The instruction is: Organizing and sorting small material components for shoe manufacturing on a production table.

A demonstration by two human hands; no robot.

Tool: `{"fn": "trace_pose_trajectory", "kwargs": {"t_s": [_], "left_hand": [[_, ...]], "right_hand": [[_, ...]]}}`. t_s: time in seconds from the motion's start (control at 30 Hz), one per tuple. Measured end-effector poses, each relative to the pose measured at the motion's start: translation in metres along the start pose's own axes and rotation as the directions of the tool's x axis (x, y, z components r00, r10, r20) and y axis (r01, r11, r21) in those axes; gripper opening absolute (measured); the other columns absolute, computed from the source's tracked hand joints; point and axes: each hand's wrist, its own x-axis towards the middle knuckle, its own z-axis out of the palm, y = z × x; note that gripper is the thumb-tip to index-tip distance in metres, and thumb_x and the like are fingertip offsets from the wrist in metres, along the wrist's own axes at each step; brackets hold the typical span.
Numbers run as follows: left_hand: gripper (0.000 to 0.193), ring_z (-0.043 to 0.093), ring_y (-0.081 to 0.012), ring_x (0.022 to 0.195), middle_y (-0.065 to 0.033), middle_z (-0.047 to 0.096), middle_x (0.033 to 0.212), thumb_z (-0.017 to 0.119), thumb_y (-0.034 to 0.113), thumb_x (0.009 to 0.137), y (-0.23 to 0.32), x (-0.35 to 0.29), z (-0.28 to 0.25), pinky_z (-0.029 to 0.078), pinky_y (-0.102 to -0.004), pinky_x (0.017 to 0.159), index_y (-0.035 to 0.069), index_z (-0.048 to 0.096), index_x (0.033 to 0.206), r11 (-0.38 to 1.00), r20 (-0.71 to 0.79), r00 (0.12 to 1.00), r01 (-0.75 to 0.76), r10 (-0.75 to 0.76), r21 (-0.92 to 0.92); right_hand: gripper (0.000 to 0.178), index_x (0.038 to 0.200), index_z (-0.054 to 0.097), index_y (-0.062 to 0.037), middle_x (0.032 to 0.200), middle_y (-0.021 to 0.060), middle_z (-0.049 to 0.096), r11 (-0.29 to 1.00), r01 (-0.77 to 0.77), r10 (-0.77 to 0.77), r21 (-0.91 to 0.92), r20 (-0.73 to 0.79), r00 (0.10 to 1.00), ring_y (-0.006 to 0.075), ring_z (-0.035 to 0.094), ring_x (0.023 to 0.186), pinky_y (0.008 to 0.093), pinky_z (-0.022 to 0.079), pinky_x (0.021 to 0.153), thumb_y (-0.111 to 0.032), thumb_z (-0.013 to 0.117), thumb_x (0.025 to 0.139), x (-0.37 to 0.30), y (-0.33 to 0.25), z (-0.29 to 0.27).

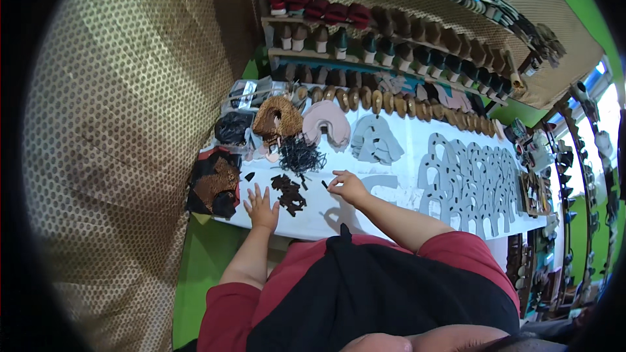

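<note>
My left hand lies flat with fingers spread at the table's near edge, beside a loose pile of small dark brown pieces. To the right of that pile, my right hand pinches a small black strip between thumb and forefinger. A curved light grey cut-out lies just beyond the right hand. Further right spreads an overlapping row of grey U-shaped cut-outs, with small dark pieces on them. A tangle of thin black strips sits behind the brown pile.
The white-covered table also bears stacked pink curved pieces, a grey stack, a brown woven-patterned piece and black bags. Shoe lasts line its back edge. Shelves of shoes rise behind; a patterned sheet hangs left.
</note>
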Motion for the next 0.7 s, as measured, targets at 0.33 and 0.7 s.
{"fn": "trace_pose_trajectory", "kwargs": {"t_s": [0.33,0.7], "left_hand": [[0.034,0.035,-0.0298,0.139,-0.0199,0.047,0.144,0.056,0.029,0.099,0.162,-0.001,-0.083,0.028,-0.0419,0.114,0.014,0.066,0.128,0.322,0.319,0.882,0.208,0.346,-0.924],[0.026,0.032,-0.0244,0.142,-0.0182,0.03,0.157,0.066,0.022,0.093,0.25,-0.032,-0.113,0.021,-0.0407,0.114,0.004,0.069,0.111,0.114,0.346,0.872,0.327,0.345,-0.938]], "right_hand": [[0.014,0.092,0.076,-0.018,0.154,0.0143,0.039,0.932,0.267,-0.281,0.247,0.024,0.959,0.0394,0.021,0.147,0.0481,0.022,0.116,-0.019,0.079,0.078,-0.057,-0.057,-0.101],[0.012,0.092,0.076,-0.0195,0.151,0.0114,0.044,0.878,0.478,-0.477,0.02,-0.051,0.877,0.043,0.024,0.145,0.0519,0.023,0.116,-0.02,0.077,0.08,-0.119,-0.062,-0.165]]}}
